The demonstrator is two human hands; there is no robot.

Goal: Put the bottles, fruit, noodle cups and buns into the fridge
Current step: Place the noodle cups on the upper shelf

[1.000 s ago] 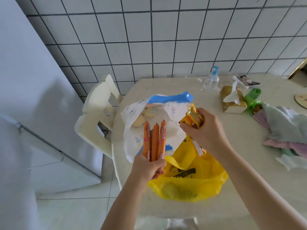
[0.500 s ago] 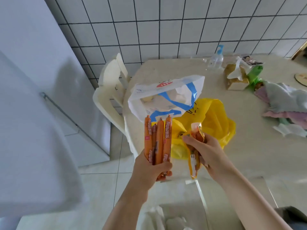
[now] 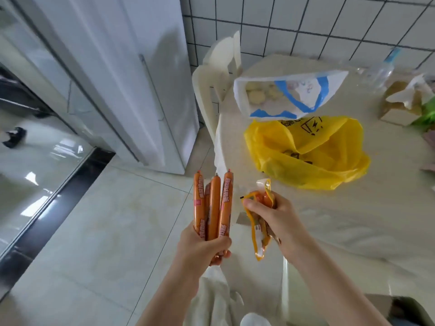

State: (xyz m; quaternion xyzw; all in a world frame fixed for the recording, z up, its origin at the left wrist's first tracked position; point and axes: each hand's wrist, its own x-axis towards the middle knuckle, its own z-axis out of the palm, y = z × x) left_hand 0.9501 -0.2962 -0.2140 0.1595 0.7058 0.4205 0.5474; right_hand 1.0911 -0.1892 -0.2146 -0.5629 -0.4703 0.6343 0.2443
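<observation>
My left hand (image 3: 204,248) grips a bunch of several orange sausage sticks (image 3: 213,208), held upright over the floor. Beside it my right hand (image 3: 274,220) holds a yellow-edged snack packet (image 3: 258,229) that hangs down from my fingers. On the table lies a white and blue bag (image 3: 289,95) with pale round buns (image 3: 256,95) showing inside. A crumpled yellow plastic bag (image 3: 306,151) lies just in front of the white bag. The white fridge (image 3: 131,78) stands to the left, its doors closed.
A cream plastic chair (image 3: 219,74) stands between the fridge and the beige table (image 3: 353,220). A clear spray bottle (image 3: 381,71) and a tissue box (image 3: 400,107) sit at the table's far right. A glass sliding door (image 3: 35,114) is at the left.
Both hands have come away from the bags and off the table edge, carrying the sausages and packet. My view has swung left, bringing the fridge front and floor into sight.
</observation>
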